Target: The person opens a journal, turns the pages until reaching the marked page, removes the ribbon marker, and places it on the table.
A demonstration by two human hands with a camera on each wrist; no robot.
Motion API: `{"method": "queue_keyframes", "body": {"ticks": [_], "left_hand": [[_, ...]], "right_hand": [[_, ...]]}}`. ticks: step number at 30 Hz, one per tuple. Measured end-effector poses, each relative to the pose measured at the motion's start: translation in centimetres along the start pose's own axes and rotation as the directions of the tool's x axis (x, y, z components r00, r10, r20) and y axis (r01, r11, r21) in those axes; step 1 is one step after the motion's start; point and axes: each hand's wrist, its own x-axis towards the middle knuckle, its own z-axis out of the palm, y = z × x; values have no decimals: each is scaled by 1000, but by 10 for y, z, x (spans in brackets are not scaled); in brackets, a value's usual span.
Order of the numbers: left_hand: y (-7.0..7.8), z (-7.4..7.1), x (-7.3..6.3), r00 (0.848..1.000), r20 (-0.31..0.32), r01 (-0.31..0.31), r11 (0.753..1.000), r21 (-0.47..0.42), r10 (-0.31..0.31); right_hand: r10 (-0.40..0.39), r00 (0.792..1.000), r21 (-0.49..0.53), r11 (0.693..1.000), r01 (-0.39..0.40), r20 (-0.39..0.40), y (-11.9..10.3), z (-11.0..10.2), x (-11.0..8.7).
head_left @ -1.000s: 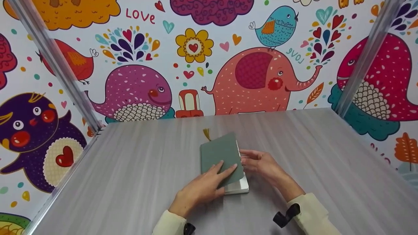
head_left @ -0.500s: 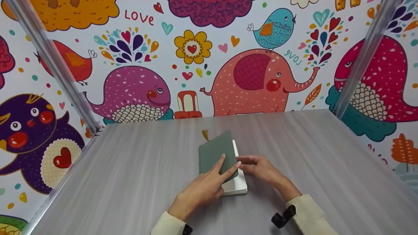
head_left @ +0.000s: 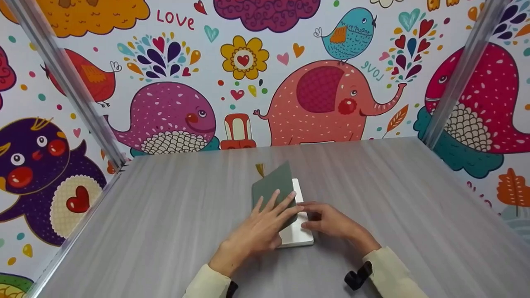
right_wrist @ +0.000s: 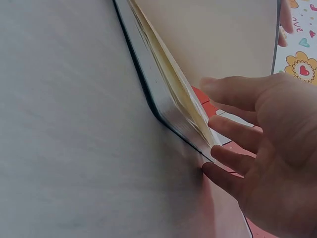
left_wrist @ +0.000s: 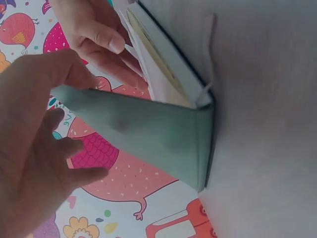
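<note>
A notebook with a plain green cover (head_left: 271, 181) lies near the middle of the table, its cover tilted up off the white pages (head_left: 300, 236). My left hand (head_left: 258, 229) holds the cover by its free edge, thumb bent at the edge and fingers spread over the outside. In the left wrist view, the cover (left_wrist: 143, 129) stands at an angle from the spine. My right hand (head_left: 333, 221) is at the right side of the pages, thumb low and fingertips near the cover's edge. In the right wrist view its fingers (right_wrist: 230, 161) reach to the page block's edge.
A gold tassel (head_left: 259, 169) lies just beyond the notebook. The grey wood-grain table (head_left: 178, 215) ends at a wall (head_left: 244, 25) printed with cartoon animals. Metal posts (head_left: 78, 87) stand at its sides. Black straps (head_left: 357, 276) hang at both sleeves.
The cover has tilted up further, showing more of the pages. My left hand's fingers have spread and shifted a little away from me. The right hand has moved slightly toward me.
</note>
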Motion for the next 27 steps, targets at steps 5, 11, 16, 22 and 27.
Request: {"method": "queue_keyframes", "body": {"ticks": [5, 11, 16, 22, 27], "left_hand": [[-1, -3, -1, 999, -34, -20, 998, 65, 22], [-6, -5, -3, 992, -116, -40, 989, 141, 57], [-12, -10, -8, 977, -206, -21, 988, 151, 52], [-19, -17, -18, 967, -253, 26, 989, 148, 13], [-24, -19, -27, 958, -287, 48, 984, 173, 4]], "right_hand": [[-8, 999, -43, 999, 9, 34, -2, 0, 0], [-55, 997, -102, 993, 61, 59, -4, -1, -2], [-47, 997, -143, 988, 56, 67, -7, 0, -2], [-42, 996, -187, 981, 55, 75, -10, 2, -3], [-11, 997, -187, 982, 26, 81, -11, 4, -3]]}}
